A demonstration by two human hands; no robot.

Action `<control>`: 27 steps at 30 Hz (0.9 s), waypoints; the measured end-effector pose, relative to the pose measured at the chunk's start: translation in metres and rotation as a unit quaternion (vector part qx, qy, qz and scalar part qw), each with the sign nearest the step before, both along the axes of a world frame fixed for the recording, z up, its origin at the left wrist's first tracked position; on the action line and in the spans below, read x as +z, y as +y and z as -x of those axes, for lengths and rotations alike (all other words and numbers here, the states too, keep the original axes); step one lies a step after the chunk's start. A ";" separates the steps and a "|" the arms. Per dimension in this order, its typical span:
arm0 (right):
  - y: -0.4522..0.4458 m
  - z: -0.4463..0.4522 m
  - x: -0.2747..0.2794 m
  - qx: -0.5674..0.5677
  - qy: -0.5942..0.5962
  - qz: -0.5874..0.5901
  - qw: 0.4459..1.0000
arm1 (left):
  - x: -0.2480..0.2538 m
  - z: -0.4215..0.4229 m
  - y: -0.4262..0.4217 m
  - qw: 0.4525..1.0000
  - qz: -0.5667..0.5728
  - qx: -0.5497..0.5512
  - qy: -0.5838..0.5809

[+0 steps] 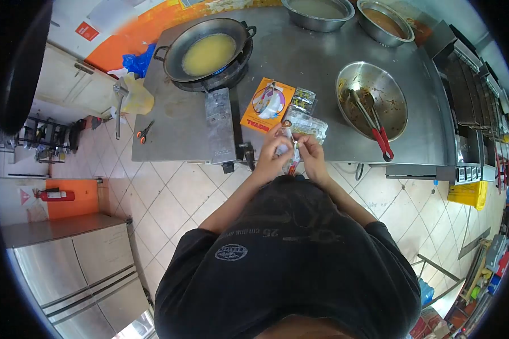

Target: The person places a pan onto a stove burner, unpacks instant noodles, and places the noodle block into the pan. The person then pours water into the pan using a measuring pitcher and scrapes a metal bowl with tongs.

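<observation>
At the front edge of the steel table, both my hands are closed on a small shiny packet (293,165). My left hand (271,155) grips its left side, and my right hand (312,153) pinches near its top right; the fingers partly cover it. Just beyond them lies an orange-and-white box marked ROYAL (267,105). Beside the box are a dark printed sachet (304,100) and a clear plastic wrapper (314,125). To the right, a steel bowl (397,90) smeared with brown residue holds red-handled tongs (382,137), which lean over its near rim.
A dark wok (178,55) with yellowish liquid sits over a burner at the back left. Orange-handled scissors (143,132) lie near the left edge. Two steel basins (316,22) (391,38) with liquid stand at the back. Metal racks (469,96) line the right side.
</observation>
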State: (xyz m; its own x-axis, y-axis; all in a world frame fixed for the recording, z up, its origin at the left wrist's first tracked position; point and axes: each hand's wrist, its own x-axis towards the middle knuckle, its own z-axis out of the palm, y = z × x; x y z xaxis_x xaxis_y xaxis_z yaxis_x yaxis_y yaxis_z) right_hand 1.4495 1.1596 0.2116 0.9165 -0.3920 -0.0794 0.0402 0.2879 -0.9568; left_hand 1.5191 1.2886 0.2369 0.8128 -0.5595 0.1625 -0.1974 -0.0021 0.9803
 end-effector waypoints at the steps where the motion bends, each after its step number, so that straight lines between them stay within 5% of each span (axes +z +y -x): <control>1: 0.001 0.000 0.000 -0.001 -0.008 0.028 1.000 | 0.007 0.003 0.001 0.998 -0.048 -0.018 -0.041; 6: 0.002 0.000 0.003 -0.011 -0.043 0.029 0.999 | 0.008 0.003 0.001 0.989 -0.124 -0.050 -0.064; 12: 0.001 0.000 -0.001 -0.004 -0.008 0.032 0.999 | -0.008 -0.001 0.003 0.995 0.028 -0.065 0.067; 22: 0.001 0.006 0.028 0.080 -0.081 0.027 0.993 | -0.007 -0.011 0.004 0.992 0.006 -0.123 0.027; 25: -0.005 0.008 0.014 0.074 -0.046 0.249 0.965 | -0.007 -0.011 0.006 0.991 0.013 -0.132 0.028; 27: -0.010 0.011 0.009 0.103 -0.026 0.279 0.954 | -0.009 -0.008 0.006 0.988 0.022 -0.137 0.074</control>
State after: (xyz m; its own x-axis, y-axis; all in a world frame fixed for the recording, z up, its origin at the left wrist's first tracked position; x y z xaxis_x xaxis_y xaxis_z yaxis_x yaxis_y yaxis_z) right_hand 1.4389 1.1494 0.2211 0.9760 -0.1705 0.1357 0.0887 -0.2583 -0.9620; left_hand 1.5269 1.2945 0.2280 0.6488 -0.7563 0.0834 -0.0400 0.0755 0.9963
